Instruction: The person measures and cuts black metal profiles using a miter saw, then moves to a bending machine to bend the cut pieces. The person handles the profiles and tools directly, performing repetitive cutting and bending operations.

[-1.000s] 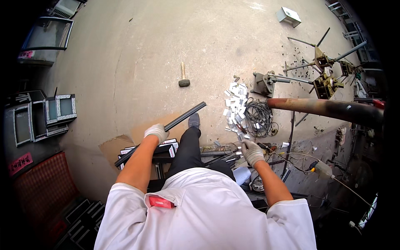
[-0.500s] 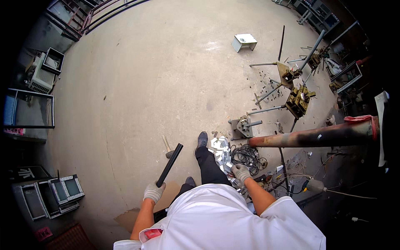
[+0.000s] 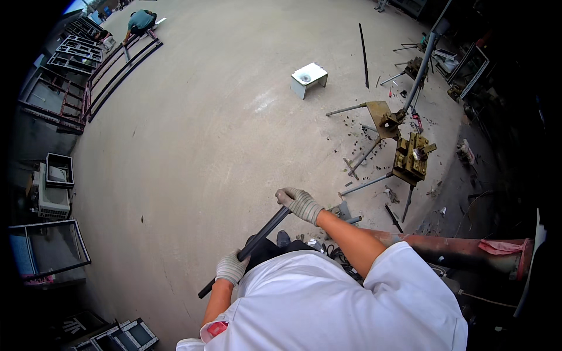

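Head view shows the person's gloved right hand [image 3: 300, 203] wrapped over the upper end of a dark metal bar [image 3: 249, 248], while the gloved left hand [image 3: 231, 268] is curled round the same bar lower down, closer to the body. The bar's long axis slants from lower left, where its free end pokes past the left hand, up to the right hand; it is carried in the air across the person's front, above the concrete floor [image 3: 205, 128]. The right hand is the farther out of the two.

Beyond the right hand stand yellow metal jigs on thin legs [image 3: 413, 158], with scraps strewn around. A small white box-like stool [image 3: 308, 78] sits farther out; nothing can be made out inside it. A rusty pipe [image 3: 462, 248] lies at the right. Metal frames [image 3: 64, 88] line the left edge, where another person [image 3: 142, 22] bends.
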`<state>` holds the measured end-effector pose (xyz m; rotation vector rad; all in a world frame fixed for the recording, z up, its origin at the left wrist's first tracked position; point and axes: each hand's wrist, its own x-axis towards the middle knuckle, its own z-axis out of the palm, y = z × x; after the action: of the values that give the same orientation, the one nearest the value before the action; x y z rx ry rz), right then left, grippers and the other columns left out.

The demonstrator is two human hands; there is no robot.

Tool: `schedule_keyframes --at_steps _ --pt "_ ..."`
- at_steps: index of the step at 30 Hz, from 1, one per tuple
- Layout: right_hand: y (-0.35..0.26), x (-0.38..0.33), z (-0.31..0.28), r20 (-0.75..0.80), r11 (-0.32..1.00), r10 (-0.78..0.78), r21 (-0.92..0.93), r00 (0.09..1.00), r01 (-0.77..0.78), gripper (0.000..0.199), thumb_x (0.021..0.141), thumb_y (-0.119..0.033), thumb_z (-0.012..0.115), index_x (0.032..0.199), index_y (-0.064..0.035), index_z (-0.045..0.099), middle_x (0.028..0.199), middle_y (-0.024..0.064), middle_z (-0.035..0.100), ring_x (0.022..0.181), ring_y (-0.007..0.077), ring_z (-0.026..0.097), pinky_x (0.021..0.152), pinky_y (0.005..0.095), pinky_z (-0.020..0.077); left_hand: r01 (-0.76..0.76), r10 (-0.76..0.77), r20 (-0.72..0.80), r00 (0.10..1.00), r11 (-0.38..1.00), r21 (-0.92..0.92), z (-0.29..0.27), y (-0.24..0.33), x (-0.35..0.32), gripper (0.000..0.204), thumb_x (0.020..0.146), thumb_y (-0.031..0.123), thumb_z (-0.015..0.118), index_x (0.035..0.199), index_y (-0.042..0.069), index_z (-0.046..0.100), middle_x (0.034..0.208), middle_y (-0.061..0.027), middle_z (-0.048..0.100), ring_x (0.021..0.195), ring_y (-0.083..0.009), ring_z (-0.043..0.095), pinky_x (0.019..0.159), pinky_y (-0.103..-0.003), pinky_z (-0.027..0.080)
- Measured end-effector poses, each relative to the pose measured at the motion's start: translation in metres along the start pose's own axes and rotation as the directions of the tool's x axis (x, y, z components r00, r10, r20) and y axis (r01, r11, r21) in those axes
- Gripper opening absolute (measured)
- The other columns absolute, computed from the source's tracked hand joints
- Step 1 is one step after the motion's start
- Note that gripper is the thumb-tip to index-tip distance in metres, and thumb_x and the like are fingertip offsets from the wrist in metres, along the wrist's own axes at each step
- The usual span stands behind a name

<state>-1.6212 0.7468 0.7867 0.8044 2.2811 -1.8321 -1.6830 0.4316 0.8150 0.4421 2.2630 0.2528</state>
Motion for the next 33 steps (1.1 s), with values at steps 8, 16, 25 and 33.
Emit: schedule_keyframes --at_steps 8,16,25,33 --pt "-0.032 0.086 -0.127 -0.095 0.98 0.143 -0.128 0.985 -0.155 0.055 0.099 -0.054 0.056 0.106 -0.0023 0.075 0.086 0.0211 0.072 0.084 0.0336 0.07 0.084 0.0423 0.0539 -0.194 0.177 0.096 0.98 0.955 0.222 -0.091 0.116 0.172 0.039 0.092 0.043 0.07 0.111 0.009 0.074 0.095 -0.021 0.075 0.092 -0.0398 0.073 0.083 -0.048 0.057" --pt "-0.016 0.199 -0.241 -0.412 0.921 0.339 -0.039 0.846 -0.388 0.044 0.098 -0.044 0.054 0.1 -0.0045 0.073 0.089 0.0231 0.072 0.084 0.039 0.069 0.084 0.0449 0.0539 -0.44 0.326 0.348 0.879 0.836 0.328 -0.184 0.285 0.361 0.038 0.093 0.042 0.07 0.114 0.009 0.072 0.099 -0.0225 0.075 0.094 -0.0417 0.072 0.084 -0.049 0.057" --pt "-0.03 0.258 -0.39 -0.745 0.906 0.416 0.387 0.522 -0.17 0.034 0.101 -0.028 0.055 0.089 -0.0014 0.072 0.067 0.0062 0.062 0.065 0.0114 0.054 0.064 0.0325 0.0473 -0.729 0.57 0.454 0.685 0.526 0.438 -0.302 0.536 0.496 0.039 0.092 0.041 0.073 0.107 0.006 0.071 0.09 -0.0204 0.075 0.087 -0.0394 0.073 0.079 -0.046 0.057" --pt "0.019 0.312 -0.504 -0.739 0.854 0.514 0.488 0.435 -0.178 0.04 0.102 -0.034 0.056 0.087 -0.0026 0.075 0.065 0.0048 0.062 0.062 0.0148 0.056 0.064 0.0337 0.0478 -0.713 0.505 0.504 0.7 0.516 0.474 -0.3 0.609 0.599 0.039 0.091 0.044 0.073 0.104 0.007 0.073 0.092 -0.0189 0.075 0.089 -0.0381 0.073 0.08 -0.046 0.057"
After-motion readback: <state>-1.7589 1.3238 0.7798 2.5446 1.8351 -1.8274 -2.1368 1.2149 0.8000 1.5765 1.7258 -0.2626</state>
